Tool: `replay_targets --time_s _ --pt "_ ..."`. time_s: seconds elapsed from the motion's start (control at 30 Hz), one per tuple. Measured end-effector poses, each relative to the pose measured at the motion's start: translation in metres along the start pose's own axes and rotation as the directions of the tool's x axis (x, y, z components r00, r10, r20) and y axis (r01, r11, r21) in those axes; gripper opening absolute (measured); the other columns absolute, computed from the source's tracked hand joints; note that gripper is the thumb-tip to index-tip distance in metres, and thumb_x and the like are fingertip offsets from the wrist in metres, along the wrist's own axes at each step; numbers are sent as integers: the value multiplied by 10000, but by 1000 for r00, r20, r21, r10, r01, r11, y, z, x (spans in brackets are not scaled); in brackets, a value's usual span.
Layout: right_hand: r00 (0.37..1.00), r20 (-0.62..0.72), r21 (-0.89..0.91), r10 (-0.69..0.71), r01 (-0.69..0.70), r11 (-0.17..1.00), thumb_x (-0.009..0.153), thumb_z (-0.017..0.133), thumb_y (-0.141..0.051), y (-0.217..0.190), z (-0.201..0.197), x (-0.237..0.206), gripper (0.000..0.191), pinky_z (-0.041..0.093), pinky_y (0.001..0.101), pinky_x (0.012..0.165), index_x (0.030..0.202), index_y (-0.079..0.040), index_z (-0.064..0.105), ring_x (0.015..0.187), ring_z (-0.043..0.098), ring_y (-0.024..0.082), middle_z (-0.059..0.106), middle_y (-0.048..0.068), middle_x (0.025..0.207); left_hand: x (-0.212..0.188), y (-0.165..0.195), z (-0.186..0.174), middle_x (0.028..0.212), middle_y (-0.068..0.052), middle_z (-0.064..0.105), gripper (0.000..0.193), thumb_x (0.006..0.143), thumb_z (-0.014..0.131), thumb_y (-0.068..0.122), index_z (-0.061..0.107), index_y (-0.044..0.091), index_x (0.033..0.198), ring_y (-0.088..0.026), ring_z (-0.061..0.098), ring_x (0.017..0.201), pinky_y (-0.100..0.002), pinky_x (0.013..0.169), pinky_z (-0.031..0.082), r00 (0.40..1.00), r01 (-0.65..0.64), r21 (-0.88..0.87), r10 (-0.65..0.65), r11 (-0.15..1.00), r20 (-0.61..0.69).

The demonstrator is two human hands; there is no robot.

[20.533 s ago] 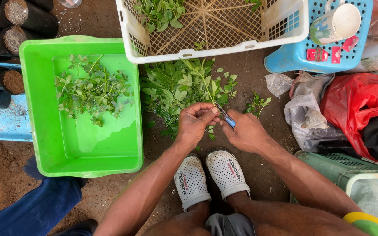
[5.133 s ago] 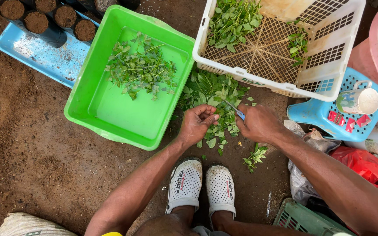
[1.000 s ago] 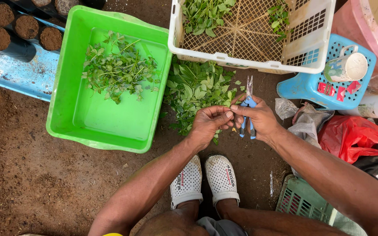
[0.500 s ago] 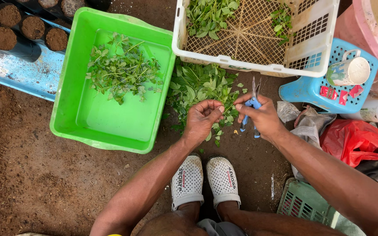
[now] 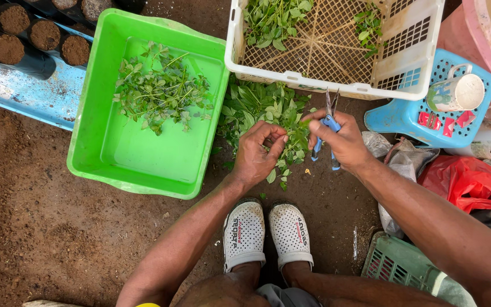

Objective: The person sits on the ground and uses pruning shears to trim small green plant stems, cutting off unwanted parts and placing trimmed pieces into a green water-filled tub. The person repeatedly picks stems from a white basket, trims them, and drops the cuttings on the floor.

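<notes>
Taking the bright green plastic tub (image 5: 143, 165) as my marker, I see a pale blue tray (image 5: 24, 94) of round soil-filled pots (image 5: 45, 34) just beyond its left edge, on brown dirt. Inside the tub lies a loose heap of trimmed green sprigs (image 5: 160, 94), toward its far end. Just right of the tub, a pile of leafy green cuttings (image 5: 257, 108) lies on the ground. My left hand (image 5: 259, 153) hovers over that pile, fingers curled in and pinched on a small leafy stem (image 5: 291, 133). My right hand (image 5: 342, 139), farther right of the tub, is closed around blue-handled metal snips (image 5: 328, 122), whose blades point away from me, slightly parted. Beyond both hands, up and right of the tub, sits a white plastic lattice basket (image 5: 325, 88) holding more greens. Farthest right stand a blue plastic stool (image 5: 410, 116) carrying a white cup (image 5: 461, 94), and a red plastic bag (image 5: 467, 182).
</notes>
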State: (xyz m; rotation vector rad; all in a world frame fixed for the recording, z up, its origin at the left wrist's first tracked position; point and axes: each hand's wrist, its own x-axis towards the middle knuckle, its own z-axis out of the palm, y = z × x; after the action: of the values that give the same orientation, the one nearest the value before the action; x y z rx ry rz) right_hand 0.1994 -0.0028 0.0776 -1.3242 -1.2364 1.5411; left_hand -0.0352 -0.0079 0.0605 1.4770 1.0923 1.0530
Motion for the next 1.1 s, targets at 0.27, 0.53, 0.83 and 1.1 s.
replay_targets --time_s 0.27,0.53,0.83,1.1 --pt "997 -47 -229 -56 44 973 932 739 -59 1 11 -3 160 571 252 642 1066 6 683 732 691 84 715 37 865 3 -14 6 994 -88 753 149 969 715 33 691 8 1113 -157 756 921 -265 736 619 961 268 -421 -269 867 59" --pt "964 -212 -428 -161 56 902 955 748 -46 -3 30 -15 143 456 245 592 1090 -3 740 703 565 50 672 31 802 -9 -32 19 1119 -56 743 340 925 739 63 658 49 1254 -148 726 1007 -295 791 636 871 443 -774 -422 452 252" --pt "975 -108 -388 -196 140 911 942 724 -60 -7 39 -22 145 472 214 604 1084 -28 724 727 577 11 691 -26 842 -12 -41 22 1101 -14 742 337 937 755 92 690 79 1268 -84 686 956 -245 784 578 932 331 -738 -324 588 161" --pt "984 -87 -378 -158 114 919 941 715 -60 -4 37 -23 141 451 225 583 1079 -31 716 699 547 16 654 -34 799 -8 -40 14 1057 6 730 284 958 769 91 728 45 1235 -51 634 924 -223 837 549 971 238 -693 -194 681 143"
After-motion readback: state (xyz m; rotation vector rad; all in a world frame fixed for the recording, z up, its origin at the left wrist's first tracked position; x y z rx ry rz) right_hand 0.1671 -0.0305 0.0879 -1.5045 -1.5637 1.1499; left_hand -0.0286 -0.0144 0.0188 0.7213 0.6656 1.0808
